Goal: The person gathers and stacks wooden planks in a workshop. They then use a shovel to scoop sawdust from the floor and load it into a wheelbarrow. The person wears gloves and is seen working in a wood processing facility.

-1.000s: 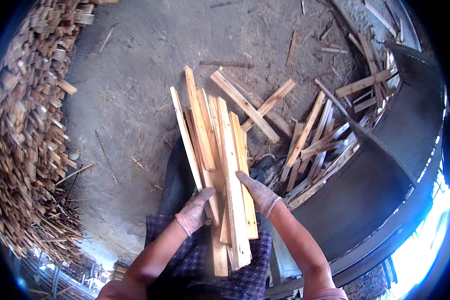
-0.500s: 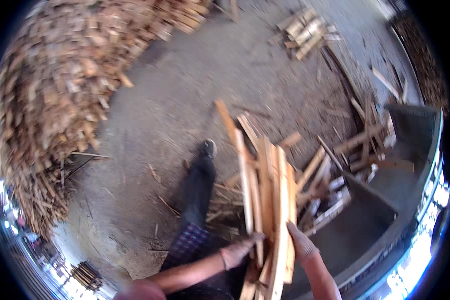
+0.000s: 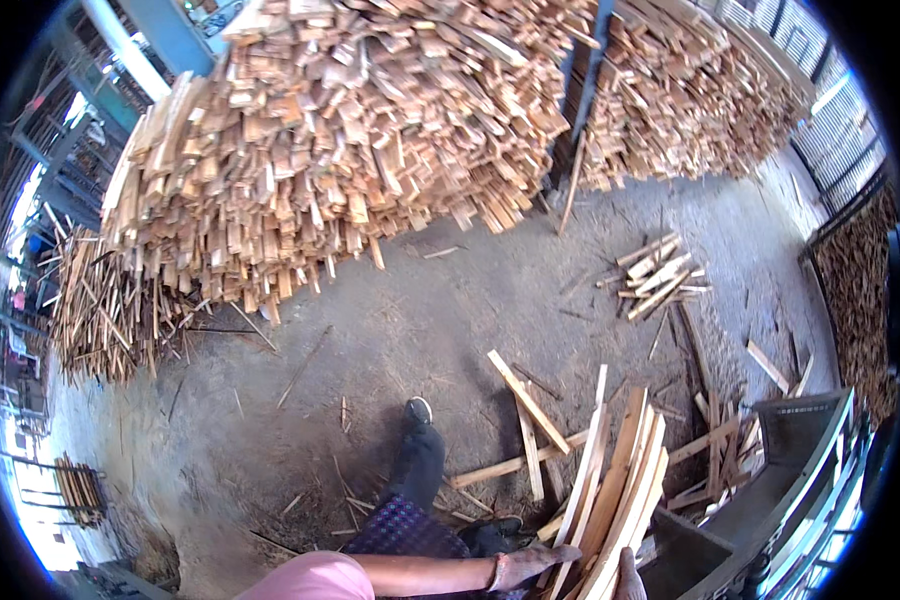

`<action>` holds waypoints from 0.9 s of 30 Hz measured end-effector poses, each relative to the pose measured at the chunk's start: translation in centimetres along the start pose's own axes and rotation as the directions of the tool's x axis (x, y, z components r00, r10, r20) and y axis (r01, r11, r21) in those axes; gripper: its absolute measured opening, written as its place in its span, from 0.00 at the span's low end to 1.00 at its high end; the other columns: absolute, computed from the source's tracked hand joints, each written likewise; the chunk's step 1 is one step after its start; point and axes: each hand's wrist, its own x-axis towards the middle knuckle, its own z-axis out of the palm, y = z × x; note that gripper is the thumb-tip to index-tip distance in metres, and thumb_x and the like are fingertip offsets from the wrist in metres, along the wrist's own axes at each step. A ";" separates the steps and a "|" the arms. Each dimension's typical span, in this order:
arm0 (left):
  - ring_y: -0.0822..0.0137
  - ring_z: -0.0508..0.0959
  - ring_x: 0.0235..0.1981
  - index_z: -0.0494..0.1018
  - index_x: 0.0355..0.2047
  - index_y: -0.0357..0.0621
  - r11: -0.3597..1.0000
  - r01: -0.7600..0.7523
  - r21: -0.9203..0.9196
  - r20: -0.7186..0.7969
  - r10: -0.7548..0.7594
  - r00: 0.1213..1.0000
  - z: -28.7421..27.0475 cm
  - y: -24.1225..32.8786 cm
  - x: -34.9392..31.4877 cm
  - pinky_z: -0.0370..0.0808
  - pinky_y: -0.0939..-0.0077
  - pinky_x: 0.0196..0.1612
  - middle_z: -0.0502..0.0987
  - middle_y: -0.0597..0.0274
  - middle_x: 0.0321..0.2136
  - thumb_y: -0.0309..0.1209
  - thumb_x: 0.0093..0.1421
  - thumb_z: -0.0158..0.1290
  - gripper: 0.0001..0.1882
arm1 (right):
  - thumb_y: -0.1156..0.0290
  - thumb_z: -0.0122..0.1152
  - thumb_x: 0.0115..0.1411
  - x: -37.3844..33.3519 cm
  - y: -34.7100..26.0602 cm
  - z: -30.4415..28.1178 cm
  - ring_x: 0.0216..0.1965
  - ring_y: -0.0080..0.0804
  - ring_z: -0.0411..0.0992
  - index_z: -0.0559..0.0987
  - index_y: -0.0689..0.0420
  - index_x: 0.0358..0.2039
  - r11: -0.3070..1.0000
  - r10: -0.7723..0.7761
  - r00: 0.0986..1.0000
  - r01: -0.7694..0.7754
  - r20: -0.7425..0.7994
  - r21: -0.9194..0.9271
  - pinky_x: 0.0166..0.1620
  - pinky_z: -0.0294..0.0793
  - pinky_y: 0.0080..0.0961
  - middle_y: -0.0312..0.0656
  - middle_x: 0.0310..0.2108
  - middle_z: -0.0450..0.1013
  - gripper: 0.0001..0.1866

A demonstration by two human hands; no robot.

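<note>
Left hand (image 3: 532,566) and right hand (image 3: 630,577) clasp a wood bundle (image 3: 618,475) from either side.
The gloved left hand curls at the bundle's left side, its bare forearm (image 3: 425,576) reaching across from farther left; the right, partly out of view, presses the bundle's right side. One leg (image 3: 417,465) extends forward, left of the bundle.

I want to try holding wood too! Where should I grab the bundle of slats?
Probably by both long sides, one hand from each, like the left hand and right hand here. The bundle of slats is long and loose, with uneven far ends and a gap between pieces, so squeezing inward should help.
</note>
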 end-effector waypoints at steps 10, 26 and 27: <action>0.63 0.71 0.59 0.61 0.68 0.39 0.808 -0.568 0.155 0.214 0.534 0.818 0.8 16.9 -13.0 0.68 0.68 0.62 0.73 0.55 0.58 0.55 0.60 0.62 0.46 | 0.51 0.49 0.74 -4.9 -7.9 20.8 0.33 0.37 0.80 0.74 0.64 0.53 0.790 -0.483 0.846 0.532 0.224 -0.306 0.36 0.83 0.30 0.49 0.37 0.80 0.25; 0.62 0.77 0.50 0.61 0.61 0.38 -0.073 -0.820 0.567 0.122 0.992 -0.004 -5.0 46.9 -63.4 0.76 0.65 0.53 0.76 0.51 0.47 0.57 0.52 0.68 0.48 | 0.43 0.56 0.68 -11.7 -6.8 82.9 0.36 0.37 0.78 0.72 0.56 0.55 0.836 -0.021 0.153 0.545 0.988 -0.066 0.40 0.83 0.32 0.45 0.39 0.77 0.30; 0.64 0.77 0.48 0.66 0.58 0.38 -0.142 -0.748 0.649 0.127 0.989 -0.078 -5.5 48.5 -65.9 0.77 0.68 0.51 0.77 0.55 0.44 0.58 0.53 0.68 0.45 | 0.45 0.54 0.70 -11.7 -6.8 86.8 0.36 0.36 0.78 0.73 0.55 0.55 0.855 0.118 0.024 0.506 0.993 -0.114 0.41 0.83 0.31 0.44 0.39 0.77 0.27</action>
